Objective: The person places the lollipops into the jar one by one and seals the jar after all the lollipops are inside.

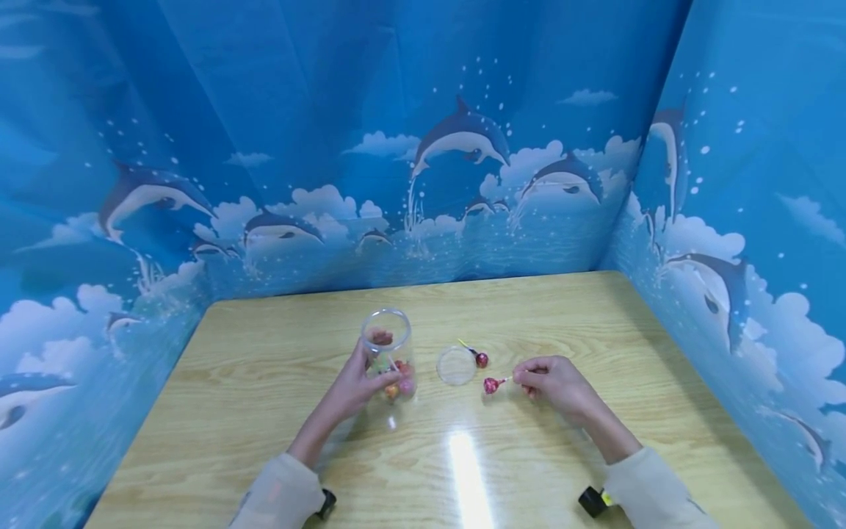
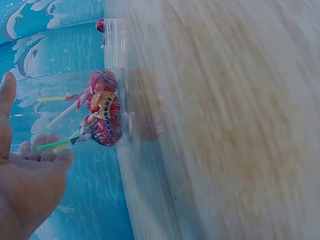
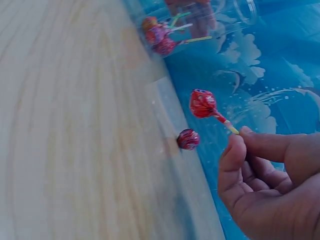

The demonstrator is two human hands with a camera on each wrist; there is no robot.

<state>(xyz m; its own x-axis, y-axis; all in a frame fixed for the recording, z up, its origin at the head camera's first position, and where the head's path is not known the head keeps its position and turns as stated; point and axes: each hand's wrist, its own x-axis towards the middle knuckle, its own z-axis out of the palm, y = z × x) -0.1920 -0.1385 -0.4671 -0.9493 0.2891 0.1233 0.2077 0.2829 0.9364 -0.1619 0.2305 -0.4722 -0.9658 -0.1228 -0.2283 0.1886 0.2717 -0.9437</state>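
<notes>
A clear plastic jar (image 1: 386, 342) stands upright and uncovered on the table, with several wrapped lollipops (image 2: 104, 107) at its bottom, sticks pointing up. My left hand (image 1: 357, 378) holds the jar from its left side, thumb in front and fingers behind. To the right, my right hand (image 1: 558, 382) pinches the yellowish stick of a red-wrapped lollipop (image 3: 202, 104) between thumb and fingertips, its candy end pointing left toward the jar. Between the hands lies a round clear lid (image 1: 456, 366). Another dark red lollipop (image 1: 482, 360) rests on the table beside the lid.
The wood-grain table (image 1: 264, 353) backs onto a blue dolphin-print curtain (image 1: 317, 147), which also runs along the right side. A bright light reflection (image 1: 469, 470) shows on the tabletop near the front.
</notes>
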